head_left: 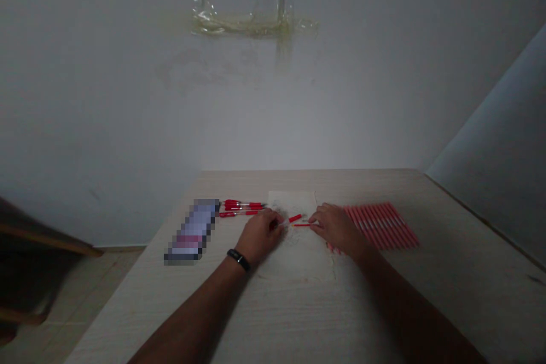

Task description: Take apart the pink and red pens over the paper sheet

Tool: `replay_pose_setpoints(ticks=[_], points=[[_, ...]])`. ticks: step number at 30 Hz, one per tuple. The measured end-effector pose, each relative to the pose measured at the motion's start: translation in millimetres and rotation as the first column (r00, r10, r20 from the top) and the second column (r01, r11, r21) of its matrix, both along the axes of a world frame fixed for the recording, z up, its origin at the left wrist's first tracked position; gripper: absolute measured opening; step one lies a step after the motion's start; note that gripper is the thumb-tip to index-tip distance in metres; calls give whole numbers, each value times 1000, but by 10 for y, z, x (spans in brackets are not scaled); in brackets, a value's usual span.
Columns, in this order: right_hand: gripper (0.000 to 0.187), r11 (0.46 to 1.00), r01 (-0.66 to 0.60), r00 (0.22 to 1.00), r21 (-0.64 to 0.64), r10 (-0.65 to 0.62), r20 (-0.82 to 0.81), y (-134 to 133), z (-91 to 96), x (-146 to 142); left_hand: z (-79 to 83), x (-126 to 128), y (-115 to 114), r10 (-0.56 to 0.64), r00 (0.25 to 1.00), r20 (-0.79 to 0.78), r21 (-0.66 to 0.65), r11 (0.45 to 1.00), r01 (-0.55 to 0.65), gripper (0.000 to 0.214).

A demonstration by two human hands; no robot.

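The **left hand**, with a **black wristband** on its wrist, is seen with the fingers curled inward, and a **short red pen part** is held at the fingertips, so this hand is nearly closed on it. The **right hand** is placed just opposite, with the fingers half closed and pointing to the left. The end of a **thin red refill** is touching these fingers, but whether it is really gripped cannot be told from this view.

Both pieces are located between the two hands, above a **sheet of white paper** that is lying on the light wooden **tabletop**. Several **red pens** are lying together beyond the left hand, at the edge of the paper, and they are pointing sideways. A **row of red-and-white striped tubes** is spread just beyond the right hand, partly hidden by it. Left of the pens, a **pixelated object** is lying on the tabletop, and its kind cannot be told.

Behind the tabletop stands a pale **wall**, and **clear plastic tape** is stuck on it. A **dark piece of furniture** is seen at the left, above the **tiled floor**.
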State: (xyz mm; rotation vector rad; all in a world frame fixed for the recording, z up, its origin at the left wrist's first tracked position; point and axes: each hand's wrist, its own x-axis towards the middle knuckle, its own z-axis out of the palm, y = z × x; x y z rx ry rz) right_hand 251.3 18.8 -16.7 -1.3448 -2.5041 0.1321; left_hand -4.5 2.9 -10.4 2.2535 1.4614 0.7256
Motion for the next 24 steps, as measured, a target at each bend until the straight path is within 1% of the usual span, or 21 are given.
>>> replay_pose_setpoints(ticks=[6, 11, 16, 21, 24], points=[[4, 1000, -15, 1000, -13, 14, -24, -25, 37, -21, 20, 6, -3, 8, 1000, -12, -9, 1000, -8, 10], [1, 1000, -18, 999, -17, 18, -36, -23, 23, -24, 18, 7, -5, -1, 1000, -17, 4, 1000, 1, 11], [8, 997, -44, 988, 57, 52, -144, -44, 66, -41, 6, 2, -4, 3, 1000, -10, 5, 1000, -2, 11], [11, 996, -72, 966, 48, 82, -247, -67, 103, -71, 9, 7, -3, 5, 1000, 1, 5, 1000, -5, 9], [19, 995, -75, 948, 59, 90, -306, -59, 75, -80, 14, 15, -4, 5, 1000, 6, 2, 1000, -5, 9]])
